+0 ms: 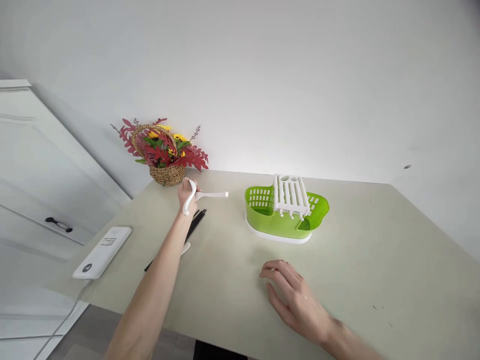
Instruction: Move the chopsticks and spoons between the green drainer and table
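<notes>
Near the flower basket, my left hand (186, 192) is closed around white spoons (213, 194). One handle points right, and a curved white piece with a hooked end hangs toward me; the fingers hide the rest. Beneath that wrist lie several black chopsticks (195, 224) and another white utensil (185, 248), both partly covered by my forearm. My right hand (294, 300) hovers over or rests on the table with loosely bent fingers, holding nothing. Beyond it stands a green utensil drainer basket (279, 224) on a white base, with a slotted white rack (290, 194) across its top.
A wicker basket of red and yellow flowers (167, 175) stands at the back left against the wall. A white power strip (103, 252) with a cord lies at the table's left edge. White cabinets (48, 175) flank the pale table (375, 260) on the left.
</notes>
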### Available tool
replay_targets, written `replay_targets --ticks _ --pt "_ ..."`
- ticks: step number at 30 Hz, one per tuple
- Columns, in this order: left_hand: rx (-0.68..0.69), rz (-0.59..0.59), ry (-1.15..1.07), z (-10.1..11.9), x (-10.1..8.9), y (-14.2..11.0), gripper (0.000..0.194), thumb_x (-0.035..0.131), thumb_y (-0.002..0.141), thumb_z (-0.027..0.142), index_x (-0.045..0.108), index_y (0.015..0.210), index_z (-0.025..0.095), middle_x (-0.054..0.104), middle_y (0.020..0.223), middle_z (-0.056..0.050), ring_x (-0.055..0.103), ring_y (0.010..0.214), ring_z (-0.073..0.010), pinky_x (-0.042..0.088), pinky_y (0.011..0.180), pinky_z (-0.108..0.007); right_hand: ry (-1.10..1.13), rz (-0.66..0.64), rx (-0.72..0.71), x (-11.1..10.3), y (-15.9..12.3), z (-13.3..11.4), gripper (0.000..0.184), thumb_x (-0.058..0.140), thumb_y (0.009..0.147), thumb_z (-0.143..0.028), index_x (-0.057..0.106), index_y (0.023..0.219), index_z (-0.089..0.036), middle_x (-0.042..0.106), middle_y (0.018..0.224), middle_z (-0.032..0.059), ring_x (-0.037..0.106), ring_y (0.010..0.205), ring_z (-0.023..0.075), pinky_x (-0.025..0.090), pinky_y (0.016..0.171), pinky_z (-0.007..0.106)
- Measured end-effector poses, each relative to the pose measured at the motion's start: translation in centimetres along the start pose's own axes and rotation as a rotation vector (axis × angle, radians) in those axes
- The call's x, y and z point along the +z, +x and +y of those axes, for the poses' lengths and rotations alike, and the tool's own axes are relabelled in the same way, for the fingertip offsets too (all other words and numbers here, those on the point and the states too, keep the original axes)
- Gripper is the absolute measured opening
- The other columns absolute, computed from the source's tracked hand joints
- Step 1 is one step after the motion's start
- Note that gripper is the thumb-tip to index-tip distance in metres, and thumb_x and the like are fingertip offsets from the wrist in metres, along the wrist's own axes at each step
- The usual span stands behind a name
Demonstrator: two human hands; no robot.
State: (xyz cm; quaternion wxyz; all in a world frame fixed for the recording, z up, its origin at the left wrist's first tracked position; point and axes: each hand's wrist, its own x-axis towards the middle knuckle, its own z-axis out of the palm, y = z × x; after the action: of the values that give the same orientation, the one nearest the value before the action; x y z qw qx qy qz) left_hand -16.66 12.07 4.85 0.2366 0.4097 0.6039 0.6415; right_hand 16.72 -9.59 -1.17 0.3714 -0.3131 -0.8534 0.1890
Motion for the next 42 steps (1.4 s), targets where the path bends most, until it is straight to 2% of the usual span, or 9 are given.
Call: replay_targets --ticks 6,12,16,21,25,31,35,39,42 --pt "-0.006 0.019 -0.166 0.0 -2.8 -0.3 0.033 0.047 0.091 0.045 0.032 0.069 0.024 0.044 0.066 0.003 0.04 0.05 -0.0091 0.037 0.05 -0.025 0.056 -0.045 -0.034 3.4 1.1 -1.2 0.045 0.05 0.092 -0.001 0.053 0.13 -0.025 0.064 0.12 0.0111 0.066 0.108 0.0253 0.06 0.091 0.042" --pt "-0.018 -0.003 -0.179 0.6 -3.1 -0.6 0.034 0.048 0.093 0.046 0.036 0.069 0.025 0.046 0.063 0.001 0.042 0.049 -0.0115 0.037 0.05 -0.027 -0.104 -0.104 -0.22 9.0 7.2 -3.4 0.045 0.058 0.092 -0.005 0.053 0.134 -0.02 0.062 0.128 0.0135 0.064 0.11 0.0265 0.059 0.092 0.041" --pt "0.002 -0.018 -0.103 1.6 -4.8 -0.4 0.035 0.049 0.095 0.041 0.044 0.064 0.024 0.046 0.053 0.001 0.045 0.048 -0.0136 0.038 0.049 -0.027 -0.173 -0.169 -0.303 13.4 11.2 -4.1 0.039 0.065 0.096 -0.015 0.054 0.133 -0.023 0.061 0.123 0.0102 0.062 0.104 0.0235 0.058 0.085 0.037" --pt "0.036 -0.019 -0.008 3.0 -8.0 -0.7 0.042 0.046 0.099 0.039 0.044 0.06 0.024 0.046 0.049 0.0 0.044 0.045 -0.0136 0.04 0.047 -0.026 -0.264 -0.209 -0.389 17.6 13.9 -4.6 0.019 0.061 0.101 -0.017 0.059 0.12 -0.021 0.059 0.107 0.007 0.058 0.092 0.0218 0.053 0.079 0.034" --pt "0.048 0.005 0.036 3.9 -9.9 -1.2 0.04 0.045 0.098 0.034 0.044 0.06 0.024 0.046 0.05 0.0 0.046 0.046 -0.0136 0.04 0.047 -0.025 -0.306 -0.217 -0.456 19.2 15.0 -4.6 0.008 0.056 0.103 -0.012 0.061 0.103 -0.019 0.06 0.101 0.0069 0.057 0.087 0.0201 0.05 0.077 0.032" --pt "0.065 0.027 0.091 4.8 -11.0 -1.7 0.037 0.045 0.096 0.034 0.045 0.061 0.024 0.049 0.053 0.0 0.048 0.049 -0.0141 0.042 0.05 -0.025 -0.337 -0.228 -0.604 19.0 15.7 -5.0 0.019 0.049 0.105 -0.007 0.061 0.094 -0.019 0.065 0.095 0.0055 0.059 0.081 0.0188 0.047 0.071 0.031" --pt "0.082 0.032 0.168 5.2 -11.3 -1.8 0.038 0.04 0.098 0.036 0.045 0.062 0.024 0.051 0.053 -0.002 0.049 0.05 -0.0162 0.043 0.051 -0.027 -0.334 -0.196 -0.584 16.8 14.0 -6.3 0.021 0.044 0.111 -0.018 0.058 0.094 -0.019 0.065 0.091 0.0051 0.06 0.074 0.0179 0.045 0.066 0.031" --pt "0.09 -0.003 0.313 5.4 -11.9 -1.7 0.046 0.034 0.102 0.044 0.047 0.063 0.024 0.052 0.049 -0.003 0.053 0.051 -0.019 0.041 0.051 -0.028 -0.311 -0.137 -0.427 12.2 10.6 -7.9 0.02 0.041 0.113 -0.027 0.054 0.098 -0.021 0.066 0.089 0.0041 0.061 0.069 0.0183 0.043 0.062 0.032" --pt "0.117 -0.114 0.459 5.3 -12.2 -1.7 0.054 0.032 0.104 0.048 0.052 0.061 0.022 0.054 0.048 -0.003 0.056 0.054 -0.0194 0.042 0.056 -0.028 0.018 -0.127 -0.054 8.0 8.4 -7.7 0.014 0.039 0.112 -0.032 0.05 0.107 -0.024 0.067 0.085 -0.0009 0.06 0.063 0.0155 0.04 0.06 0.029"
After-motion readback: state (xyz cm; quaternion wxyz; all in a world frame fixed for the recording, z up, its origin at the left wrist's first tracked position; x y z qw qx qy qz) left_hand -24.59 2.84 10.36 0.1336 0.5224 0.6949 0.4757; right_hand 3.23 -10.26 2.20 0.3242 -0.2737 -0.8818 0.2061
